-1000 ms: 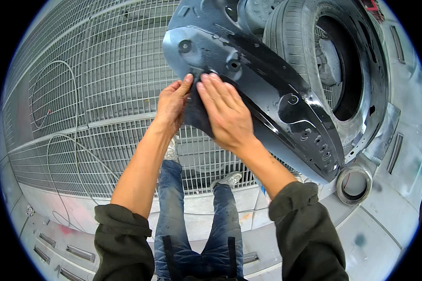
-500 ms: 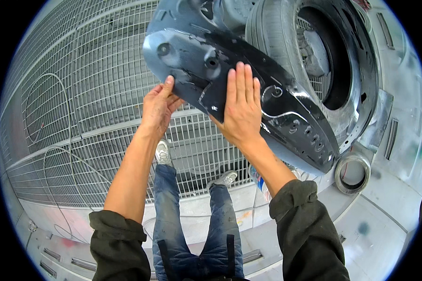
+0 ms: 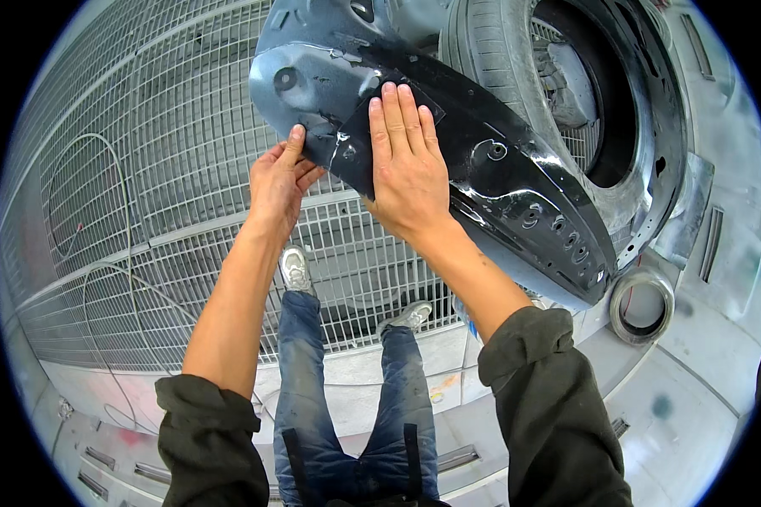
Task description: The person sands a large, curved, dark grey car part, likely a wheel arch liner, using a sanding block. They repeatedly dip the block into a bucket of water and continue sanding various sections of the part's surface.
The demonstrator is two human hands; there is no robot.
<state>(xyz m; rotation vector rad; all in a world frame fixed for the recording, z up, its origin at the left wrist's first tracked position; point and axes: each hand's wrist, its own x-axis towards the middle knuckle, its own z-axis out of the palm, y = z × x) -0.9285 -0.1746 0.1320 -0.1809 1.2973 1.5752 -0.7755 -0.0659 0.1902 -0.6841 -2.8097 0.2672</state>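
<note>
A curved car body panel (image 3: 516,169), glossy wet black with a bluish-grey left end, lies slanting in front of me. My left hand (image 3: 276,177) grips its near left edge, thumb on top and fingers tucked below. My right hand (image 3: 410,173) lies flat on the panel with fingers stretched out and close together. Beneath that palm is a thin dark square sheet (image 3: 357,160), perhaps sandpaper, mostly covered by the hand. Water beads and streaks shine on the black surface. Small holes and raised rings run along the panel's right part.
A grey-dusted tyre (image 3: 482,51) stands behind the panel, with a curved panel edge (image 3: 670,144) around its right side. A metal ring (image 3: 643,306) lies on the floor at right. Metal grating (image 3: 177,169) spreads under my feet and leftward, with a thin hose (image 3: 127,203) across it.
My right hand and the dark sheet have slid left and slightly up, now covering a hole that showed before. My left hand has shifted slightly up and left, still on the edge.
</note>
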